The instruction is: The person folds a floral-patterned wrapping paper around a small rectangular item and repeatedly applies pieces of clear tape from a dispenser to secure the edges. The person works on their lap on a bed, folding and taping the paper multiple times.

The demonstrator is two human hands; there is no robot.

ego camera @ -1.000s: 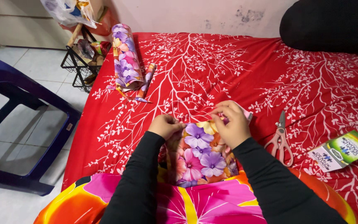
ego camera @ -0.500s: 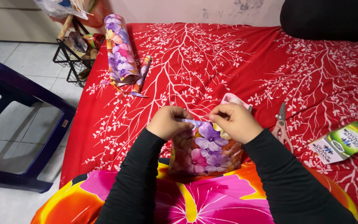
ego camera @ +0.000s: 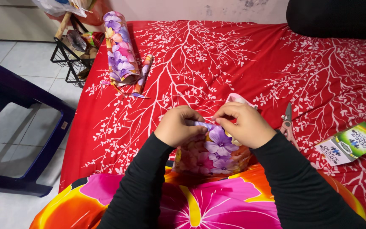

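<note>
Both hands have closed in on the flower-wrapped parcel point(ego camera: 212, 153) at the near edge of the bed point(ego camera: 217, 63): left hand point(ego camera: 178, 126) and right hand point(ego camera: 243, 125) now pinch its top fold together, fingers pressed, the paper drawn tighter than a moment ago

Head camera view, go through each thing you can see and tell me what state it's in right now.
Wrapped parcel: upright, top edge pinched by both hands.
Left hand: gripping the parcel.
Right hand: gripping the parcel.
Scissors: lying closed.
Wrapping paper roll: rolled up, lying flat.
Packet: lying flat.
</note>
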